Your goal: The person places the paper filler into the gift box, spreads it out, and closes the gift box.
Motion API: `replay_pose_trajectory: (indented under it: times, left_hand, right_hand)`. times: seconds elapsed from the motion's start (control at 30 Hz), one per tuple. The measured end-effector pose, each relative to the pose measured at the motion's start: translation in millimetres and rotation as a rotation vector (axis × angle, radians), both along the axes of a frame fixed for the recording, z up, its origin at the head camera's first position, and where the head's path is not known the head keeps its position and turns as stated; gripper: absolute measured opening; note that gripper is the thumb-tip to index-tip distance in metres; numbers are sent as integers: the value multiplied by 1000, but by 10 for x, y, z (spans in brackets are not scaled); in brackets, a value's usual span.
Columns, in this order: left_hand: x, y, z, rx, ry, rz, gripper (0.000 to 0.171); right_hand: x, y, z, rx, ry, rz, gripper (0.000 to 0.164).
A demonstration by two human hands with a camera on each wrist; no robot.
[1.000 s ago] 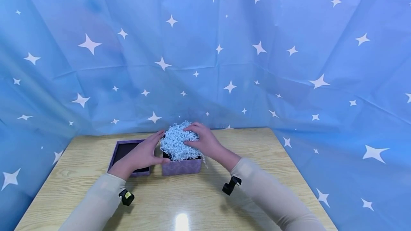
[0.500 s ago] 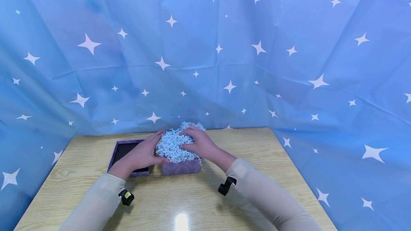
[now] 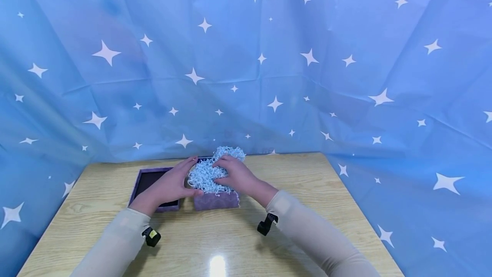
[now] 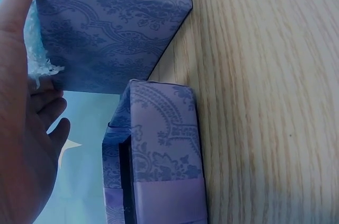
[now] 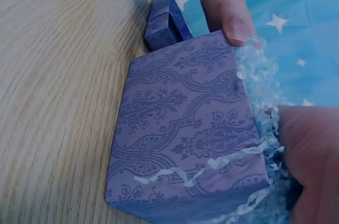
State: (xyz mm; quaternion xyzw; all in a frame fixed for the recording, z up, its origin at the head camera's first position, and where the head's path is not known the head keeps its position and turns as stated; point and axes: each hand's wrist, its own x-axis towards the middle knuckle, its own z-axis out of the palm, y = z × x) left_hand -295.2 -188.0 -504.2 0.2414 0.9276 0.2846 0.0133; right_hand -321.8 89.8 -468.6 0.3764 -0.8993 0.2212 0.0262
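A purple patterned box (image 3: 216, 201) stands on the table, heaped with light blue shredded paper (image 3: 203, 177). My left hand (image 3: 171, 185) holds the box's left side, its thumb at the front corner and its fingers toward the back corner. My right hand (image 3: 240, 177) is over the box's right part, its bent fingers and thumb around some of the shredded paper; its other fingers are hidden. At the back right a tuft of paper bulges above the rim. In the right wrist view, loose paper strands (image 5: 185, 175) hang down the box's outer wall.
The matching lid (image 3: 155, 169) lies left of the box with its dark inside up, partly under my left forearm. A blue star-patterned cloth (image 3: 246, 76) hangs behind the wooden table (image 3: 215, 238) and along its sides.
My right hand has moved a little left and down over the box. The shredded paper has shifted left and sits lower at the front, with a tuft at the back right. My left hand stays put.
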Motion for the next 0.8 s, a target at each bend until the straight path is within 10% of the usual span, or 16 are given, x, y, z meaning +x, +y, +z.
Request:
replay_pose_trajectory:
  times: [0.8]
  left_hand:
    - [-2,-10,-11,26,-16,-1,125]
  right_hand:
    - [-25,-160,9,330,41,7,53]
